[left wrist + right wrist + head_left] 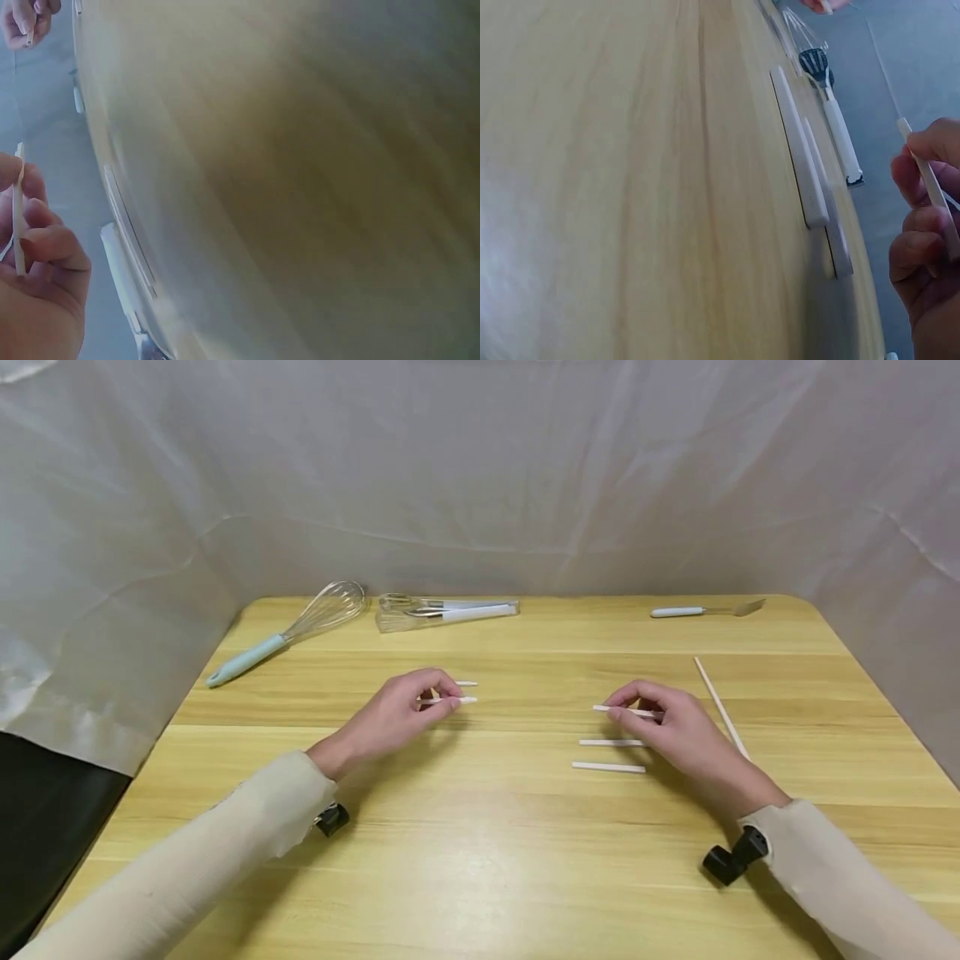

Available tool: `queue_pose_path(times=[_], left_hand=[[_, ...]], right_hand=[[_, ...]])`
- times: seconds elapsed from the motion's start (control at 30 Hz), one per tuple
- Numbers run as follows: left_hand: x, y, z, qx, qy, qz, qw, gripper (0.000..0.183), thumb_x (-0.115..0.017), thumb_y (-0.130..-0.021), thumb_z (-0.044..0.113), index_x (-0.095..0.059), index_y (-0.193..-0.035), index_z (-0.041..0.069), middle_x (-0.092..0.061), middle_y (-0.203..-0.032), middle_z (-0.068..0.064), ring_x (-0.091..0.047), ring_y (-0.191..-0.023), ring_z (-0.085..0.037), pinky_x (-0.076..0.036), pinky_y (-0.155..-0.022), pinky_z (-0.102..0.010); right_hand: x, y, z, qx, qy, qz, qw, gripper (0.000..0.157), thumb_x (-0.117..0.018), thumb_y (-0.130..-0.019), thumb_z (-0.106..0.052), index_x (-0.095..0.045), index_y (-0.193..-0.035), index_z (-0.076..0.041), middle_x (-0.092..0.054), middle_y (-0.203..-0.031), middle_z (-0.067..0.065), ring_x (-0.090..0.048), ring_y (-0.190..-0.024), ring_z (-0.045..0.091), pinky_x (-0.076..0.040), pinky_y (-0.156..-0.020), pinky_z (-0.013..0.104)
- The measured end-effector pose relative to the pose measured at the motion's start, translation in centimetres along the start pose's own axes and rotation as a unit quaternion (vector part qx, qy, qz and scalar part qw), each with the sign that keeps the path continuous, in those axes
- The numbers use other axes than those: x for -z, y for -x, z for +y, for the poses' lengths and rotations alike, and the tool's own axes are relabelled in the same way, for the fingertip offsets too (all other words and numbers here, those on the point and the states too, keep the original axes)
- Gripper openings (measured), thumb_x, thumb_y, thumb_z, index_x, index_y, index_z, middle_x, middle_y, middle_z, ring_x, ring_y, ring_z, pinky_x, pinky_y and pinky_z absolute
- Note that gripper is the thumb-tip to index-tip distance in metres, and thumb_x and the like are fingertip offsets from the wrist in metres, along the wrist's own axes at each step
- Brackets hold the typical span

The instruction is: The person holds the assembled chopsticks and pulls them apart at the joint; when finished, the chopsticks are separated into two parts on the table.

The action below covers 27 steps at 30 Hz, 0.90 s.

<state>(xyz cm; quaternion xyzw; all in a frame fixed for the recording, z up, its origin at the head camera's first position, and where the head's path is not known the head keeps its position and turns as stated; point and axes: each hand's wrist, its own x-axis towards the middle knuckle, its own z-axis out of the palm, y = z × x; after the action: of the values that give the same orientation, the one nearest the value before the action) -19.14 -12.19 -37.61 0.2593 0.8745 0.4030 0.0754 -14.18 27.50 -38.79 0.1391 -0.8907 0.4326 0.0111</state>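
Note:
My left hand [408,710] pinches a short white stick [468,700] between thumb and fingers, its tip poking out to the right. Just behind that hand another white stick [467,683] lies on the table, partly hidden by the fingers. On the other side, my right hand [667,722] holds a similar short white stick [602,707], held nearly level with one end pointing left. In the right wrist view, thumb and fingertips grip this stick [928,176] along its length. Two more short sticks, a farther one [609,743] and a nearer one [607,767], lie side by side below the right hand.
A longer white stick [718,702] lies slanted right of the right hand. Along the back are a whisk with a pale blue handle [251,660], clear-packaged utensils [480,612] and a small spatula with a pale handle [678,612]. Grey sheeting [480,468] surrounds the wooden table [480,877].

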Motion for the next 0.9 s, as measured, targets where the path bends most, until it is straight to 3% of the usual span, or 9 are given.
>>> queue_pose_path(times=[0.23,0.4,0.57,0.9], left_hand=[[0.3,0.0,-0.9,0.003,-0.019,-0.008,0.9998,0.014,-0.069,-0.108,0.022,-0.077,-0.116,0.014,-0.076,-0.111,0.0,-0.066,-0.103,-0.018,-0.057,-0.098,-0.041],[0.3,-0.1,-1.2,0.001,-0.024,-0.009,0.9997,0.011,-0.07,-0.108,0.021,-0.075,-0.115,0.014,-0.076,-0.113,0.0,-0.066,-0.109,-0.019,-0.057,-0.105,-0.044],[0.3,-0.2,-1.3,-0.01,-0.043,-0.008,0.999,0.008,-0.072,-0.107,0.02,-0.075,-0.113,0.015,-0.075,-0.112,0.001,-0.064,-0.111,-0.021,-0.056,-0.103,-0.043],[0.0,-0.8,-1.7,-0.033,-0.073,-0.021,0.9966,0.005,-0.072,-0.107,0.015,-0.075,-0.104,0.012,-0.074,-0.094,0.001,-0.062,-0.087,-0.015,-0.051,-0.085,-0.034]], right_hand=[[-0.1,-0.4,0.6,0.014,0.007,-0.006,1.0,0.013,-0.074,-0.106,-0.018,-0.077,-0.117,-0.012,-0.077,-0.116,0.006,-0.069,-0.103,0.002,-0.053,-0.091,0.009],[-0.4,-0.4,1.1,0.025,0.02,-0.007,0.999,0.011,-0.076,-0.105,-0.018,-0.079,-0.115,-0.015,-0.076,-0.115,0.002,-0.067,-0.102,0.006,-0.052,-0.09,0.011],[-0.5,-0.4,1.2,0.017,0.029,-0.026,0.999,0.011,-0.076,-0.105,-0.021,-0.081,-0.114,-0.018,-0.076,-0.115,0.001,-0.067,-0.105,0.009,-0.053,-0.091,0.014],[-1.0,-0.6,1.3,0.01,0.061,-0.043,0.997,0.008,-0.078,-0.103,-0.027,-0.082,-0.11,-0.024,-0.077,-0.11,-0.004,-0.068,-0.103,0.009,-0.051,-0.092,0.016]])
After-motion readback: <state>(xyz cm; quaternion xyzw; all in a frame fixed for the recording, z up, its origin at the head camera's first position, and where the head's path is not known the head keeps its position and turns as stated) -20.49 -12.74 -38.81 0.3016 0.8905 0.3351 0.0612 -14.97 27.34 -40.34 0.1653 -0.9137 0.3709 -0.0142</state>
